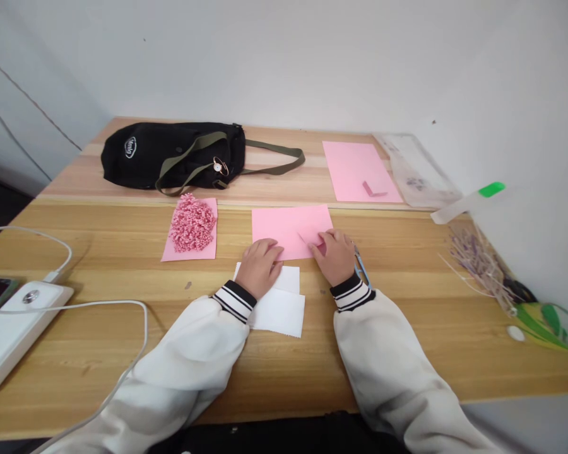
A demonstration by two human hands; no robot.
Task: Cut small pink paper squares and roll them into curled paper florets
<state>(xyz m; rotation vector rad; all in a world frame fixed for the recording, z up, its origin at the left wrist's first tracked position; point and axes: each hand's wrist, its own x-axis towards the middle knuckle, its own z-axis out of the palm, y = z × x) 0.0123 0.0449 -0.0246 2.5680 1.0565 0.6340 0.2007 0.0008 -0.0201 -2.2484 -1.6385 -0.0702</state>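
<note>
A pink sheet of paper (284,221) lies in front of me. My left hand (260,268) grips its lower left edge, fingers curled over the top and thumb low. At the sheet's lower right, my right hand (335,255) has its thumb and forefinger closed around a small pink paper piece, mostly hidden by the fingers; a thin pointed line sticks out leftward from there. White paper pieces (279,313) with jagged edges lie partly under my left hand. Blue-handled scissors (361,268) show beside my right hand, their far part covered.
Pink flower stamens (192,222) are heaped on a pink card at left. Behind are a black bag (170,154), another pink sheet (355,165) with a folded strip, and a clear plastic bag (419,167). A white power bank (23,334) with cable sits left; dried stems (478,261) lie right.
</note>
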